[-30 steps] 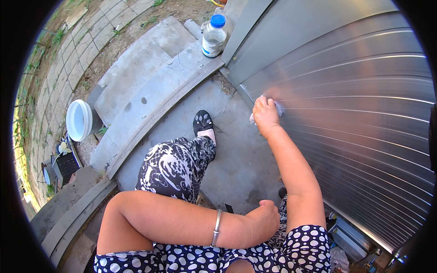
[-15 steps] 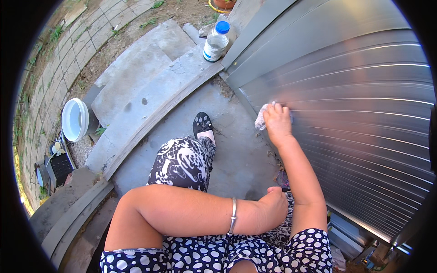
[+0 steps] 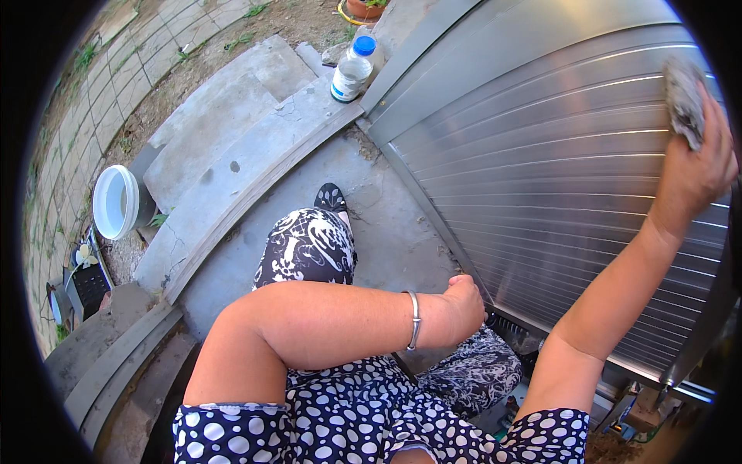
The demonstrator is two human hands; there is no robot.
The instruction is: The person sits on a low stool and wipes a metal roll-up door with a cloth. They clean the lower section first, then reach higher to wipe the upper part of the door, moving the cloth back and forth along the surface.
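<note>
While I lean toward the metal shutter, my right hand is up high, and its fingers are wrapped around a grey rag, pressing it flat on the ribbed metal. My left hand is curled into a fist down by my knee, holding nothing, close to the bottom edge of the shutter. Far past that fist stands a plastic bottle with a blue cap. Off to its left lies a white bucket.
</note>
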